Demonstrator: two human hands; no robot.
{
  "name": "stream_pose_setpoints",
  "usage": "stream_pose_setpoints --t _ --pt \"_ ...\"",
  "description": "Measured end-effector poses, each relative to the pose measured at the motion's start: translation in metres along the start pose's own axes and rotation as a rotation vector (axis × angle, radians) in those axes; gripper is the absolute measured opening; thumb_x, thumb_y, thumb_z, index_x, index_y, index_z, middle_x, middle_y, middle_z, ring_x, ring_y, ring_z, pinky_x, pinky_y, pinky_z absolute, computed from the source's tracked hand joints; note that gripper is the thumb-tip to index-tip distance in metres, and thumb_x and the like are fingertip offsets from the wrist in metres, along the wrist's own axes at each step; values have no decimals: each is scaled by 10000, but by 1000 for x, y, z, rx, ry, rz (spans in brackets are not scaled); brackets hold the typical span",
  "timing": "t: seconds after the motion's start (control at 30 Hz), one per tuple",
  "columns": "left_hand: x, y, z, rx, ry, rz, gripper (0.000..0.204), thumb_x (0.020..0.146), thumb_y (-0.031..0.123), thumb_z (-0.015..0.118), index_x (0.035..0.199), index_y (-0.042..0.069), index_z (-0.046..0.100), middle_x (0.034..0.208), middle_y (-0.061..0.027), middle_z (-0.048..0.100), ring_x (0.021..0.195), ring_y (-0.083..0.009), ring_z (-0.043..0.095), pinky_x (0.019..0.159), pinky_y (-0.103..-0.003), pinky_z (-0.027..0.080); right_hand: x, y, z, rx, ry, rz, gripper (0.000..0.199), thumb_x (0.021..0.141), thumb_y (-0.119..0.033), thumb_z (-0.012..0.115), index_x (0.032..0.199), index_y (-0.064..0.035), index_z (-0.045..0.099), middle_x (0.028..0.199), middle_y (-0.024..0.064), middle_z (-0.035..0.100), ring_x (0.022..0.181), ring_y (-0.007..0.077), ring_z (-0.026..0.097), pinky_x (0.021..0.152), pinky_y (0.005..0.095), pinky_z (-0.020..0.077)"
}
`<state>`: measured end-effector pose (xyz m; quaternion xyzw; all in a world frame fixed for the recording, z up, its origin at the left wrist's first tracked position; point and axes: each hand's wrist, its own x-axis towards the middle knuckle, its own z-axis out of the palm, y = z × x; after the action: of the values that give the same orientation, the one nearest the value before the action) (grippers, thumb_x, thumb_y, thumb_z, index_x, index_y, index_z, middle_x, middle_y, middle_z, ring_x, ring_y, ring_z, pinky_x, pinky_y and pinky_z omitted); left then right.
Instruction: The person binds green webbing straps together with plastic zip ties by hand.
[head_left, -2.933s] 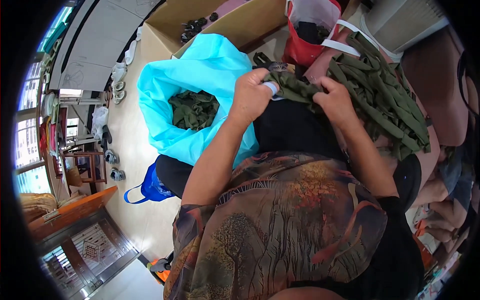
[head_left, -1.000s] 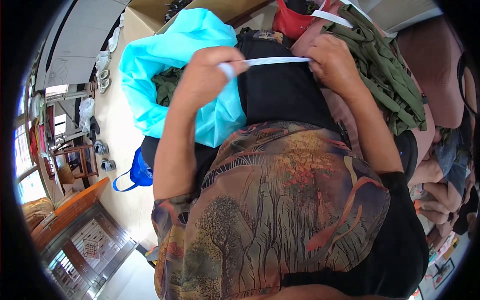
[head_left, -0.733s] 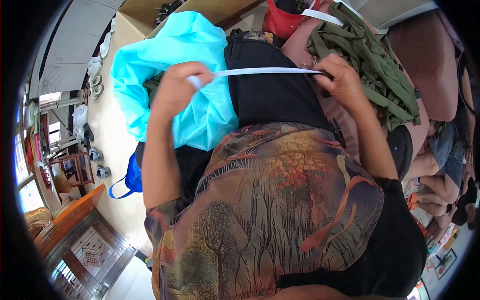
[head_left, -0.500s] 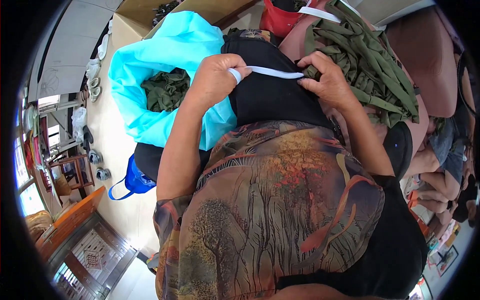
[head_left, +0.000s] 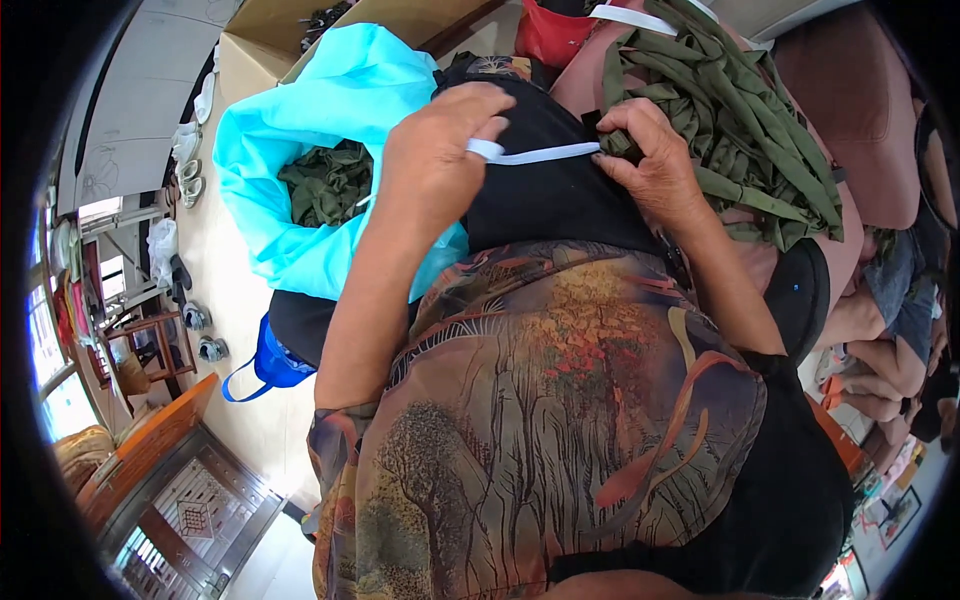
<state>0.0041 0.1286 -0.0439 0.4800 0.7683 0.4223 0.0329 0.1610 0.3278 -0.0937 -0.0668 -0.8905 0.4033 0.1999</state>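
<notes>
The left hand (head_left: pixel 435 150) is pinching one end of a thin white band (head_left: pixel 535 153), with the end looping out past the fingers (head_left: pixel 487 128). The right hand (head_left: pixel 650 160) is gripping the other end of that band, its fingertips closed tight where the band meets a small black piece, though exactly what the fingertips are pressing there is hard to tell. The band is running nearly level between the two hands, lying taut across a black cloth (head_left: pixel 550 195) that is covering the person's lap.

Just beside the right hand, a heap of olive-green straps (head_left: pixel 745 120) is lying piled over a pinkish surface (head_left: pixel 840 90), with a few strap ends touching the right fingers. Above that heap, a red bag (head_left: pixel 550 35) is sitting with a white strip across its top.

To the left of the left hand, a bright turquoise plastic bag (head_left: pixel 300 130) is standing open, holding more olive-green fabric (head_left: pixel 325 180) inside. Below it, a dark blue bag with a handle (head_left: pixel 265 365) is resting on the pale floor (head_left: pixel 220 270). A cardboard box (head_left: pixel 290 25) is standing behind the turquoise bag. The person's patterned shirt (head_left: pixel 560 410) is filling the lower middle of the view
</notes>
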Motion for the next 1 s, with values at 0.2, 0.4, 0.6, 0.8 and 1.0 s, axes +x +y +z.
stream_pose_setpoints --t 0.2,0.4,0.6,0.8,1.0 --pt "11 30 36 -187 -277 -208 170 845 49 656 1001 -11 684 837 -63 673 698 -156 548 679 -274 456 6 -13 7 -37 121 -130 329 667 -6 719 965 -57 591 983 52 577 903 243 539 840 325 433" --pt "12 24 49 -258 -416 -430 72 834 57 647 854 -8 672 723 -27 608 656 -144 493 646 -259 438 4 -26 -4 -56 29 -168 315 669 -42 718 954 -63 586 972 67 597 885 253 550 824 340 435" --pt "-2 14 52 -331 -421 -307 63 819 45 626 775 5 650 683 -18 588 643 -138 479 637 -258 435 3 -39 -19 -104 -233 3 253 698 -59 709 932 -65 612 943 64 619 863 243 567 809 326 430" --pt "5 6 38 -361 -412 -318 61 805 45 613 776 18 660 684 11 576 646 -120 480 634 -251 435 17 -33 -6 -346 -215 -142 123 724 -131 668 809 -84 593 820 66 593 786 263 550 751 351 437" --pt "10 -4 -5 -366 -357 -300 73 816 43 619 785 32 684 659 27 553 630 -98 460 610 -225 403 1 -1 -17 -504 -87 -110 88 721 -98 652 792 -85 603 784 52 577 755 260 538 724 341 447"
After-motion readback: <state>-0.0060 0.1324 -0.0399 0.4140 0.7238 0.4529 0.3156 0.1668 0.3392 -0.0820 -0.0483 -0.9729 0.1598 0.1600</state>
